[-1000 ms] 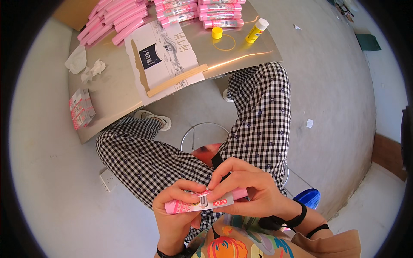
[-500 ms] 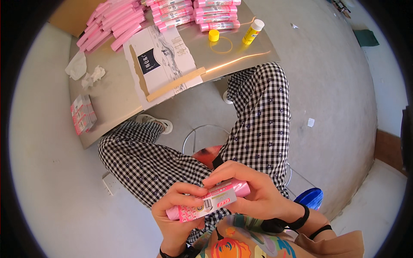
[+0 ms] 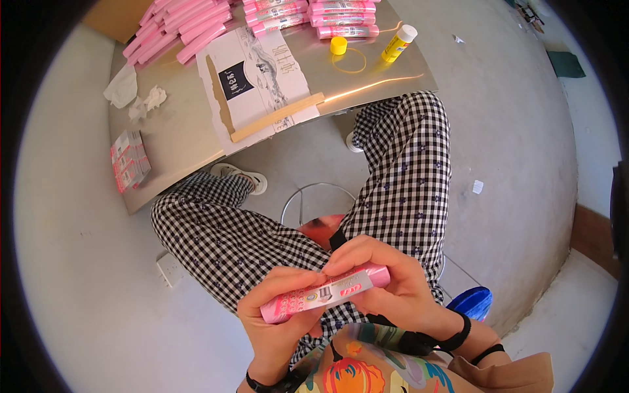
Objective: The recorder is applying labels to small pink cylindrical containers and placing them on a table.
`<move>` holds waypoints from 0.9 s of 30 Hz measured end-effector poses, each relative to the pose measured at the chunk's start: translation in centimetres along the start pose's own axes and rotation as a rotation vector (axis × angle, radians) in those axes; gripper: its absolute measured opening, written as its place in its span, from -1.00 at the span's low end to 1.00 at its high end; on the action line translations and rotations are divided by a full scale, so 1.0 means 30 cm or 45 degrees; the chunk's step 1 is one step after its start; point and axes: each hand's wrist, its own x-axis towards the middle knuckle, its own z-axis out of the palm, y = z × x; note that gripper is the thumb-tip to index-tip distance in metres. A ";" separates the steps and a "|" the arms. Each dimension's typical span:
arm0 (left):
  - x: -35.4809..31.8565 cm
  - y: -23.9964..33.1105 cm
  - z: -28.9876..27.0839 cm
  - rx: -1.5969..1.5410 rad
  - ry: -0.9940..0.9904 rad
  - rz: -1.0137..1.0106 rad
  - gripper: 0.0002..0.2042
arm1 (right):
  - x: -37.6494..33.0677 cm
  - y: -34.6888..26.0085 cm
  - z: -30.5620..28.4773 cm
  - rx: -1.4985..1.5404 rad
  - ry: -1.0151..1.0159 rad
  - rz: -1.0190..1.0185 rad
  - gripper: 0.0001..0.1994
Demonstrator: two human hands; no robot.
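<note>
Lower centre: left hand (image 3: 278, 314) and right hand (image 3: 386, 288) both clasp a slim pink carton (image 3: 324, 293) over checkered knees | risk: squeezing thumbs may crush its thin card | finished pink cartons (image 3: 177, 33) upper left.

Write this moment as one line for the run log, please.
left hand: holds pink box | right hand: holds the same box | box: level, over lap | metal table: more pink boxes, glue bottle
</note>
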 end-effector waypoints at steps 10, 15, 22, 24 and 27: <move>0.009 0.017 0.001 0.119 0.025 -0.139 -0.68 | -0.004 0.017 0.019 -0.070 0.233 0.060 -0.73; 0.011 0.007 -0.020 0.039 -0.047 -0.177 -0.71 | -0.005 0.018 0.018 -0.113 0.236 0.060 -0.73; 0.006 -0.004 -0.024 -0.070 -0.022 -0.193 -0.72 | -0.010 0.013 0.025 0.091 0.254 0.137 -0.73; 0.004 -0.005 -0.021 -0.045 0.004 -0.178 -0.73 | -0.010 0.009 0.027 0.052 0.252 0.147 -0.73; 0.001 -0.005 -0.015 -0.044 0.030 -0.123 -0.75 | -0.009 0.004 0.025 0.011 0.238 0.153 -0.73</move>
